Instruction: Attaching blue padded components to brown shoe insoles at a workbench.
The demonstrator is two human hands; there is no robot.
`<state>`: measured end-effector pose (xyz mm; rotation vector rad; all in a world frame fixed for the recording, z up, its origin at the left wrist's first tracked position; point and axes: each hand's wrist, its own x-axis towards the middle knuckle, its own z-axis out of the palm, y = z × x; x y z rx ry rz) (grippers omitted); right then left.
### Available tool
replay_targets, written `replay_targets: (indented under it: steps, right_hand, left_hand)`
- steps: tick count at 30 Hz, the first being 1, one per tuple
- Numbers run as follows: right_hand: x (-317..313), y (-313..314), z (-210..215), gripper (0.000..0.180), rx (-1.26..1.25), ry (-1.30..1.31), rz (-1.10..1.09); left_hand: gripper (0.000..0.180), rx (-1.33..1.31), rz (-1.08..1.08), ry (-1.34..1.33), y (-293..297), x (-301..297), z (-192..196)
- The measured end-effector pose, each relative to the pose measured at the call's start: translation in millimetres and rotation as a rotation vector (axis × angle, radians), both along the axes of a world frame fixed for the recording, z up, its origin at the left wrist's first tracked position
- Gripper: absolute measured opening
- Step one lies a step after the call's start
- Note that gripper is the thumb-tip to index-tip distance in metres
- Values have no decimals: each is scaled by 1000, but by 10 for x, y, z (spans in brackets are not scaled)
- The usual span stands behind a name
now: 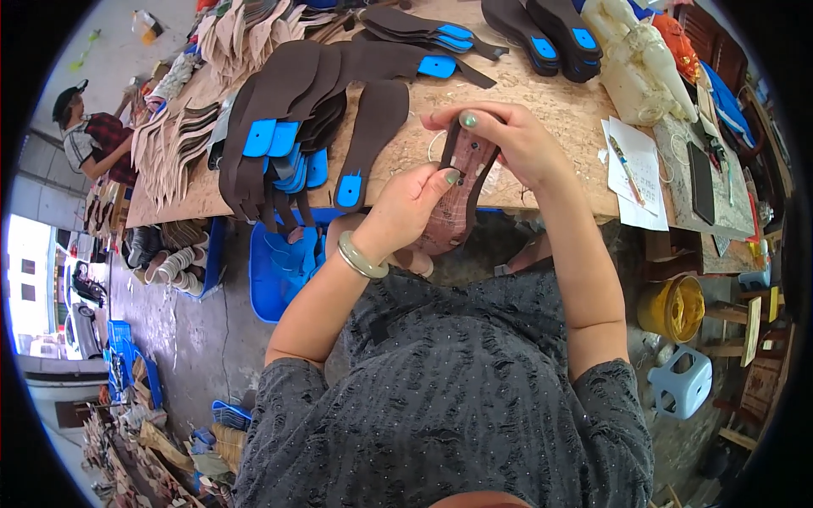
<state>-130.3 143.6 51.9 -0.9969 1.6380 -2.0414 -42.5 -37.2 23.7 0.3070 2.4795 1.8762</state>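
Note:
Between my hands, over the table's front edge, is a worn reddish-brown shoe last with a dark insole-like strip along its edge. My right hand wraps round the upper end, its thumb pressed on top. My left hand grips the left side near the middle, thumb on the surface; a pale bangle circles that wrist. Just left of the last, a single dark brown insole with a blue heel patch lies on the wooden table. The last's underside is hidden.
Stacks of dark insoles and beige pieces cover the table's left. At right lie papers, a pen and a phone. Below stand a blue bin, yellow-lined bucket and stool. Another person stands far left.

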Motion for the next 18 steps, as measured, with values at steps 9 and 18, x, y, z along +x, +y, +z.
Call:
replay_targets:
  steps: [9,18]
  right_hand:
    - [602,362,692,54,-283,988,-388]
    - [758,-48,-150,39,159,918,-593]
  left_hand:
    - [51,186,-328,-11,87,595,527]
    - [51,1300,-143,-242,78,-161,372]
